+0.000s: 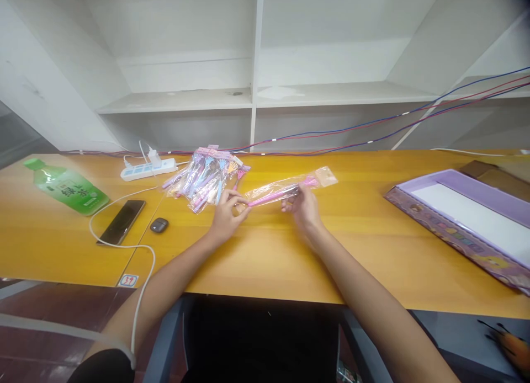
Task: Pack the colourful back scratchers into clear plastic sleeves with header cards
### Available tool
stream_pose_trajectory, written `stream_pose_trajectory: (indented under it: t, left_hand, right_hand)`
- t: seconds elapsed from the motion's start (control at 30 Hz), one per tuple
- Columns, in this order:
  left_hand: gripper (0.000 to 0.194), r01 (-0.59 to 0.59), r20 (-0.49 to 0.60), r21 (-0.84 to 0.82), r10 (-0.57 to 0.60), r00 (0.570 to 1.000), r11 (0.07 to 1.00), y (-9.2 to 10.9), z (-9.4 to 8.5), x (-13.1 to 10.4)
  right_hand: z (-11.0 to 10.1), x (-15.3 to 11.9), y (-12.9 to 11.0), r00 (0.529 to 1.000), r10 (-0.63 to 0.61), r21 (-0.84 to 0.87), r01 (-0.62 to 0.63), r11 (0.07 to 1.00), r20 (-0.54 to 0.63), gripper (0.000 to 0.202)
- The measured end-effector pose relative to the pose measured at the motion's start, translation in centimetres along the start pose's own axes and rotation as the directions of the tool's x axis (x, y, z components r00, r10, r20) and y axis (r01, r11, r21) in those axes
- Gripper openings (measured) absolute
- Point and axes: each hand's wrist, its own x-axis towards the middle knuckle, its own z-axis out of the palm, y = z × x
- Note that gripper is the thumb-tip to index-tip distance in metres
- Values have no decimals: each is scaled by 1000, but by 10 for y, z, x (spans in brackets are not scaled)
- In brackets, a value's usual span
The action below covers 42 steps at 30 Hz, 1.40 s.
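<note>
A long pink stick [271, 197] in a clear plastic sleeve is held slightly above the table, tilted up to the right. My left hand [227, 214] pinches its left end between thumb and fingers. Near the pink wider end, my right hand [305, 207] grips the sleeve, its fingers curled and partly hidden. Just behind my left hand lies a pile of similar wrapped sticks [205, 176] with hand-shaped ends in purple, blue, orange and pink.
A green bottle [68, 187] lies at the left, near a phone [122, 222], a black earbud-like case [159, 225] and a power strip [149, 169]. A white cable [151, 250] crosses the left side. An open purple box [459, 220] sits at the right. White shelves [178, 99] stand behind.
</note>
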Motion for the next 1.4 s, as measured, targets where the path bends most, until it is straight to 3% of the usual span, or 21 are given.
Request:
stream_pose_trajectory:
  t: [0.2,0.43,0.57,0.67,0.8,0.93,1.07,1.13,1.23,1.3,1.4]
  left_hand:
    - [6,25,-8,-14,-26,1000,1000,7,-1,0]
    - [6,57,-13,-47,-58,998,997,7,-1,-1]
    - [5,91,-45,-55,-93,995,994,2,-2,0]
    - [5,132,-65,-93,-138,988,987,-1,-3,1]
    - [6,194,-66,-233,-215,974,953,-4,-5,2]
    - [12,302,11,-522,-347,938,798,-7,-4,5]
    - [22,348,95,-735,-419,903,582,-6,-1,7]
    - [25,365,131,-764,-426,895,532,-5,0,7]
    - [25,398,170,-773,-442,881,494,-2,0,6]
    - [24,405,177,-776,-450,875,482,-1,0,6]
    - [23,398,159,-776,-460,874,488,-1,1,5]
  right_hand:
    - [-7,10,2,978,-50,48,61,997,-204,45]
    - [-11,13,3,973,47,143,-15,990,-226,33]
    - [-18,18,1,947,79,147,-34,989,-313,20]
    - [-24,24,-3,921,38,120,9,993,-387,15]
    - [-43,37,-12,895,-79,26,101,995,-440,25]
    - [-83,55,-28,836,-230,-149,179,973,-497,40]
    - [-129,68,-45,800,-263,-341,77,937,-540,44]
    - [-150,72,-52,807,-282,-518,-34,855,-519,47]
    - [-173,73,-62,833,-339,-824,-219,522,-436,53]
    - [-177,71,-66,805,-438,-911,-297,285,-399,58]
    - [-167,64,-67,765,-541,-932,-342,118,-349,75]
